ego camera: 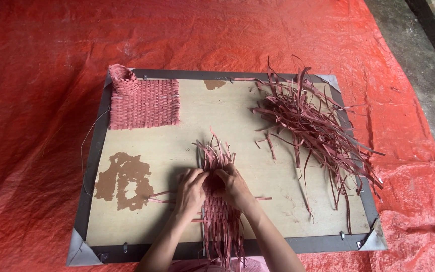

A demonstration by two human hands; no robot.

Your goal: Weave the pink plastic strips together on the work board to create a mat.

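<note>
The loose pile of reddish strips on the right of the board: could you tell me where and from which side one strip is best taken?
Judging by the pile of strips, a free end near the board's near edge is probably best: the ends there fan out singly, while the far ends are tangled. Come from the near-right side, nearest the right hand.

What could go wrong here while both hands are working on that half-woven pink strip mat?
1. The half-woven mat has loose strip ends fanning out past the left hand and right hand; these could slip out and loosen the weave.
2. The mat's near end hangs over the board's edge, so it might slide off.
3. The pile of loose strips looks tangled; pulling one may drag others.
</note>
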